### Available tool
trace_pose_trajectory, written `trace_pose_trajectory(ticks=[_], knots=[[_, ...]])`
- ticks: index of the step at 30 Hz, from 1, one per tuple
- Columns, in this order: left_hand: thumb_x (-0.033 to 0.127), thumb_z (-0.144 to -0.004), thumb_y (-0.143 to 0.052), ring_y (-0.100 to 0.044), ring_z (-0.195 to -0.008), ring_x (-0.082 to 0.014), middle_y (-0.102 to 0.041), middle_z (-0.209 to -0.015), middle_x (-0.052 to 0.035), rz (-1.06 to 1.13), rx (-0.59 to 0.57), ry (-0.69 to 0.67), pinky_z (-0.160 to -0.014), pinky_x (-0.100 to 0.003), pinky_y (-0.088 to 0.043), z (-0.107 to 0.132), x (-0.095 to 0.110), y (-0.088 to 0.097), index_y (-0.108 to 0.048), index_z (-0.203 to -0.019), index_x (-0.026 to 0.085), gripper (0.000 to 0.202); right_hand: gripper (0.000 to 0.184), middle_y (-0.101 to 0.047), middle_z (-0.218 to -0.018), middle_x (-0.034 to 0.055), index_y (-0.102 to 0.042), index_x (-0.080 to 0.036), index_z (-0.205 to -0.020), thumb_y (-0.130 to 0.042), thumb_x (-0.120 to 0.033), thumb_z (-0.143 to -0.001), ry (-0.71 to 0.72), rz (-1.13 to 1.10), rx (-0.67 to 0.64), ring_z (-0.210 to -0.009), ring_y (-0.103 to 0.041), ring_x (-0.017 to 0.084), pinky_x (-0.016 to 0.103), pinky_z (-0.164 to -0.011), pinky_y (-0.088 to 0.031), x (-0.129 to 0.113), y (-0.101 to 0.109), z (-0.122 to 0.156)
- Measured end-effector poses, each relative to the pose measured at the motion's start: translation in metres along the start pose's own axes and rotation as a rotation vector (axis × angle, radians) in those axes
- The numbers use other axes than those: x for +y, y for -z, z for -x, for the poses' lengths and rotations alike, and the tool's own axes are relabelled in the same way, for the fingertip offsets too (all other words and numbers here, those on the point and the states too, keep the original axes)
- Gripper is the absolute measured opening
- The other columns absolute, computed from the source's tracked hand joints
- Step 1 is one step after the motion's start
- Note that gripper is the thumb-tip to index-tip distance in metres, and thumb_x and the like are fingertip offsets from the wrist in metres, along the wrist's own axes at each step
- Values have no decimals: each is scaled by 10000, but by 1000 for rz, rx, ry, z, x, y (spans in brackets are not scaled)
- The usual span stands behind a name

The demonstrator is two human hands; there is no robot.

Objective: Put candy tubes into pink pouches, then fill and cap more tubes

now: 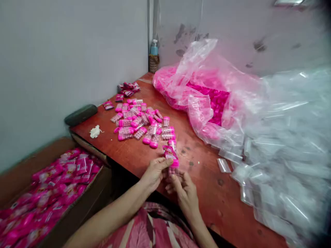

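Just over the table's near edge, my left hand (155,172) and my right hand (184,189) meet around one small clear bottle (173,169) with a pink cap and pink beads inside. A printed pink label (170,152) stands at its capped end, with my left thumb pressed near where the two meet. My right thumb and fingers grip the bottle's lower part, partly hiding it. Right behind the label lies another capped bottle (172,144). Farther off, a loose pile of similar bottles (137,120) is spread over the red table (196,175).
Pink printed packets (128,89) lie behind the bottles. A box at lower left holds many filled pink packs (64,182). Pink caps fill a large plastic bag (181,89). Clear empty containers (281,165) heap up on the right. A dark case (80,115) sits at the left edge.
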State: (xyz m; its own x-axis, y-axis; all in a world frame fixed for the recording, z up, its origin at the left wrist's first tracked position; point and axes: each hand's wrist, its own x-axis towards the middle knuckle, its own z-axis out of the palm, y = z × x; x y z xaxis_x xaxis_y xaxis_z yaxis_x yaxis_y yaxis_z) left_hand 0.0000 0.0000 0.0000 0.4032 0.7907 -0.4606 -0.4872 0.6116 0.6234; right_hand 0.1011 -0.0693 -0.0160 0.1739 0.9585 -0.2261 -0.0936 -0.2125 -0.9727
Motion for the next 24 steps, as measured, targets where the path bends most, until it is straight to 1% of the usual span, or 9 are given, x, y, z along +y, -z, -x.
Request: trace_pose_trajectory(ticks=[3,6,8,10,13,16,18,22,24], knots=[[317,-579,-762,-494,-455,-86,-570,-562,-17,-23,-20,-11,-450,-199,-363,-1,-1,3,-595,-660,82,299,303,-630,-685,4,-495,-174,-941,-561,-425,-784,-28,-30,4,-477,-589,115,226,-451,-501,-1,-2,-1],[354,-627,-728,-517,-491,-102,-579,-583,-24,-24,-40,-46,-478,-213,-390,-2,-1,3,-610,-683,89,296,298,-636,-690,11,-500,-176,-950,-563,-417,-786,-46,-83,-11,-470,-582,116,227,-446,-490,3,-1,1],[376,-670,-690,-544,-542,-116,-592,-609,-28,-13,-21,-81,-540,-231,-426,-2,0,3,-625,-711,101,285,279,-638,-698,12,-511,-183,-951,-566,-402,-788,-48,-130,-14,-492,-585,122,227,-454,-479,4,3,2],[388,-692,-665,-567,-608,-130,-616,-658,-35,-52,28,-134,-618,-253,-445,-2,0,4,-644,-739,116,277,236,-642,-745,18,-542,-189,-922,-582,-375,-781,-21,-188,48,-579,-602,134,230,-512,-480,1,9,-1],[413,-718,-624,-549,-596,-133,-615,-632,-31,-343,33,-229,-604,-244,-419,0,-2,6,-651,-663,117,302,163,-630,-815,15,-591,-195,-851,-614,-326,-756,34,-325,117,-720,-589,143,245,-656,-470,-12,23,-13],[415,-766,-561,-462,-493,-105,-525,-488,5,-738,-42,-329,-511,-220,-333,4,-4,8,-602,-521,120,385,130,-599,-748,0,-618,-184,-797,-636,-294,-731,20,-406,-8,-673,-542,126,239,-654,-436,-25,35,-28],[395,-781,-547,-435,-486,-96,-501,-475,16,-872,-94,-371,-502,-217,-302,8,-5,7,-603,-519,123,382,121,-573,-684,-8,-619,-169,-739,-638,-289,-729,14,-363,-54,-621,-506,114,226,-609,-410,-30,38,-35],[397,-787,-543,-506,-552,-118,-588,-586,-6,-743,-163,-301,-545,-218,-354,8,-2,5,-658,-700,127,306,163,-538,-620,-18,-604,-157,-670,-632,-304,-734,30,-256,-43,-574,-463,106,216,-568,-377,-30,35,-40],[406,-775,-555,-528,-531,-124,-594,-573,-22,-614,-141,-232,-530,-222,-376,5,-4,5,-645,-686,115,317,156,-545,-639,-13,-609,-154,-690,-621,-300,-747,30,-225,-67,-587,-467,106,218,-583,-384,-30,32,-40]])
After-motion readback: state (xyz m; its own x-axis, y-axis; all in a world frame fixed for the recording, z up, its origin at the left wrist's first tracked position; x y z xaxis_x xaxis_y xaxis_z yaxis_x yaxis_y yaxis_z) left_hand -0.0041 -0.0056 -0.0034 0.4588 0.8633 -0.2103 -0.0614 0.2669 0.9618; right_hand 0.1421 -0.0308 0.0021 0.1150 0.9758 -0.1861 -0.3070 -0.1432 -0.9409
